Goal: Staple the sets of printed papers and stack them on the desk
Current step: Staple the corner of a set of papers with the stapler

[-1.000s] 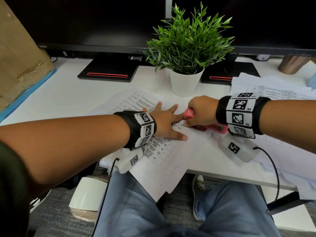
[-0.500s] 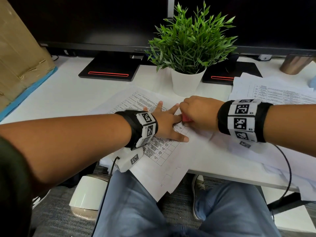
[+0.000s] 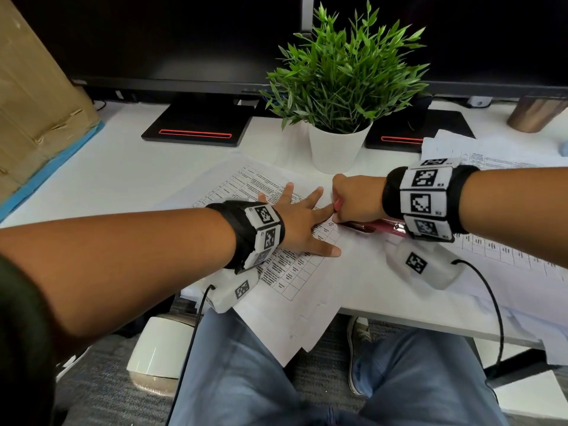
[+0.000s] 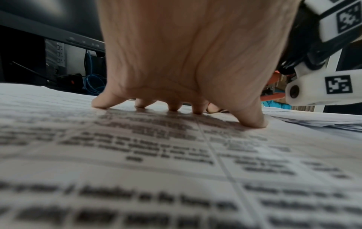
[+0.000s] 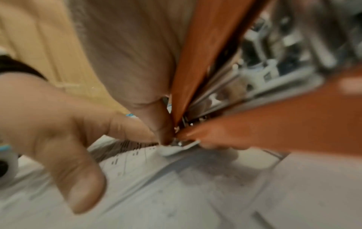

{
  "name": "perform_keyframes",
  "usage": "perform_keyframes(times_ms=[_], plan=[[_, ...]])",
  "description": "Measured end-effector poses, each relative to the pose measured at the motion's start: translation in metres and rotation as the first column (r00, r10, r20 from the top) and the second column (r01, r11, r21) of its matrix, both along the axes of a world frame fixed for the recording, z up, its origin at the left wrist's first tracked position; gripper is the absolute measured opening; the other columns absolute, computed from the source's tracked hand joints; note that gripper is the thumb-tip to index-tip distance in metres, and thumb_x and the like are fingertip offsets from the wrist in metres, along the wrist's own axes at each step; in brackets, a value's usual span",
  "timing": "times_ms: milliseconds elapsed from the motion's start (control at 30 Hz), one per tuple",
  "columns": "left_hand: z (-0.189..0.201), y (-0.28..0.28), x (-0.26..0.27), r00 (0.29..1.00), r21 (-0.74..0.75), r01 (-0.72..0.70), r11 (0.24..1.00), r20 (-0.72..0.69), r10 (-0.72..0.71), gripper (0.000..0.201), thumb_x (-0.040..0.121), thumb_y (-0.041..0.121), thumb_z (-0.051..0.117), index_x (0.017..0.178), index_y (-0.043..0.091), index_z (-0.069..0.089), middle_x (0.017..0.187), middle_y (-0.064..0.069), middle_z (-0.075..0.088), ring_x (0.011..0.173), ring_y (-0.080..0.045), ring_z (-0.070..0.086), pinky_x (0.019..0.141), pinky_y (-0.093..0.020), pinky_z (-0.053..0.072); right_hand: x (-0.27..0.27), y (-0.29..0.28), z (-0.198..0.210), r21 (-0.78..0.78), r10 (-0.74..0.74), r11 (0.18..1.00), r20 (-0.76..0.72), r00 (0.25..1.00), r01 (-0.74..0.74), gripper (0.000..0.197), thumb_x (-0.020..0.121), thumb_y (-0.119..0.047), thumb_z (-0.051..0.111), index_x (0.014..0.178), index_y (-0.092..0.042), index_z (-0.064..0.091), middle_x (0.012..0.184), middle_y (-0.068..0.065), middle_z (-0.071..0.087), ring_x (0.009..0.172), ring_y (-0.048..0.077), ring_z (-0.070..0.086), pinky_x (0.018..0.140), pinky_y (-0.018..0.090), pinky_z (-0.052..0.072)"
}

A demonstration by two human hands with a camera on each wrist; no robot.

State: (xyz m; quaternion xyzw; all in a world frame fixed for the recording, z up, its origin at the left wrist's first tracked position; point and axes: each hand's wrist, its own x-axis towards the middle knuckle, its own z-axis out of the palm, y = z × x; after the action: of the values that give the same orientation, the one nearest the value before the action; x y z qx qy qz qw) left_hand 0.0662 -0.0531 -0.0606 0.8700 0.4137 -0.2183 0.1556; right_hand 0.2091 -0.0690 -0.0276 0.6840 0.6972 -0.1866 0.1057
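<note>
A set of printed papers with tables lies skewed across the desk's front edge, partly overhanging it. My left hand lies flat on the top sheet with fingers spread, pressing it down; the left wrist view shows the fingertips on the paper. My right hand grips a red stapler at the set's right corner. In the right wrist view the stapler has its mouth open around the paper corner. More printed sheets lie under my right forearm.
A potted plant in a white pot stands just behind the hands. Two monitors on black stands line the back of the desk. A metal tumbler sits at the far right, a cardboard box at the left.
My right hand pressed down over the stapler, hiding it, and has now lifted so that the red body shows again. The left hand has stayed flat on the papers.
</note>
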Motion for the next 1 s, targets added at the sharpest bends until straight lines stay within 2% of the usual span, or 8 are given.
perform_keyframes(times_ms=[133, 233, 533, 700, 800, 900, 967, 1000], plan=[[-0.001, 0.001, 0.001, 1.000, -0.003, 0.002, 1.000, -0.001, -0.002, 0.095, 0.074, 0.086, 0.039, 0.148, 0.052, -0.011, 0.159, 0.014, -0.025, 0.145, -0.040, -0.024, 0.107, -0.076, -0.002, 0.003, 0.006, 0.005, -0.096, -0.065, 0.994, -0.053, 0.996, 0.060, 0.038, 0.090, -0.027, 0.064, 0.115, 0.000, 0.056, 0.106, 0.015, 0.069, 0.091, 0.028, 0.067, 0.081, 0.036, 0.053], [-0.001, 0.001, 0.000, 1.000, -0.006, 0.003, 1.000, -0.001, -0.003, 0.095, 0.074, 0.086, 0.038, 0.147, 0.052, -0.012, 0.159, 0.014, -0.025, 0.144, -0.040, -0.024, 0.106, -0.077, -0.002, 0.005, 0.008, 0.009, -0.161, -0.073, 0.985, -0.042, 0.996, 0.066, 0.035, 0.091, -0.030, 0.062, 0.109, 0.000, 0.064, 0.104, 0.015, 0.071, 0.078, 0.024, 0.063, 0.083, 0.035, 0.054], [-0.001, 0.000, 0.000, 1.000, 0.008, 0.019, 1.000, -0.021, -0.019, 0.093, 0.076, 0.086, 0.035, 0.147, 0.051, -0.014, 0.158, 0.014, -0.027, 0.144, -0.041, -0.024, 0.106, -0.077, -0.001, 0.009, 0.010, 0.015, -0.240, -0.159, 0.961, -0.060, 0.986, 0.140, 0.032, 0.091, -0.034, 0.059, 0.098, -0.003, 0.066, 0.090, 0.013, 0.071, 0.075, 0.027, 0.064, 0.086, 0.041, 0.054], [-0.002, 0.001, -0.002, 1.000, -0.004, 0.016, 1.000, -0.001, -0.016, 0.095, 0.075, 0.086, 0.037, 0.147, 0.051, -0.013, 0.158, 0.015, -0.027, 0.144, -0.040, -0.026, 0.106, -0.077, -0.004, 0.009, 0.011, 0.013, -0.204, -0.115, 0.973, -0.024, 0.993, 0.107, 0.033, 0.090, -0.037, 0.059, 0.098, -0.007, 0.066, 0.092, 0.010, 0.072, 0.084, 0.030, 0.070, 0.087, 0.042, 0.056], [0.000, 0.002, -0.002, 0.998, -0.043, -0.016, 0.999, 0.054, 0.018, 0.093, 0.076, 0.082, 0.045, 0.149, 0.052, -0.004, 0.160, 0.016, -0.021, 0.145, -0.038, -0.025, 0.105, -0.075, -0.008, 0.011, 0.008, 0.012, -0.120, -0.083, 0.990, -0.039, 0.996, 0.077, 0.036, 0.092, -0.036, 0.057, 0.102, -0.001, 0.065, 0.085, 0.008, 0.068, 0.073, 0.024, 0.062, 0.076, 0.033, 0.053], [0.005, 0.006, -0.004, 0.972, -0.045, -0.105, 0.993, 0.207, 0.112, 0.078, 0.083, 0.069, 0.054, 0.150, 0.045, 0.023, 0.163, 0.013, 0.003, 0.150, -0.032, -0.006, 0.111, -0.068, 0.000, 0.012, 0.002, 0.013, 0.041, -0.048, 0.998, -0.089, 0.995, 0.052, 0.028, 0.093, -0.031, 0.059, 0.102, -0.006, 0.051, 0.087, 0.004, 0.060, 0.078, 0.021, 0.056, 0.070, 0.031, 0.046], [0.011, 0.009, -0.006, 0.889, -0.060, -0.182, 0.981, 0.417, 0.190, 0.063, 0.085, 0.053, 0.065, 0.143, 0.032, 0.047, 0.154, 0.006, 0.037, 0.144, -0.021, 0.030, 0.118, -0.046, 0.023, 0.013, 0.000, 0.014, 0.114, -0.028, 0.993, -0.122, 0.992, 0.042, 0.024, 0.092, -0.029, 0.059, 0.101, -0.011, 0.045, 0.090, 0.004, 0.058, 0.080, 0.021, 0.055, 0.069, 0.032, 0.046], [0.014, 0.011, -0.008, 0.823, -0.103, -0.208, 0.973, 0.518, 0.231, 0.056, 0.084, 0.044, 0.071, 0.136, 0.026, 0.057, 0.141, 0.004, 0.055, 0.131, -0.014, 0.048, 0.112, -0.033, 0.035, 0.013, 0.000, 0.015, 0.131, -0.019, 0.991, -0.131, 0.991, 0.037, 0.024, 0.092, -0.029, 0.059, 0.100, -0.012, 0.044, 0.089, 0.004, 0.057, 0.079, 0.021, 0.055, 0.068, 0.032, 0.045]])
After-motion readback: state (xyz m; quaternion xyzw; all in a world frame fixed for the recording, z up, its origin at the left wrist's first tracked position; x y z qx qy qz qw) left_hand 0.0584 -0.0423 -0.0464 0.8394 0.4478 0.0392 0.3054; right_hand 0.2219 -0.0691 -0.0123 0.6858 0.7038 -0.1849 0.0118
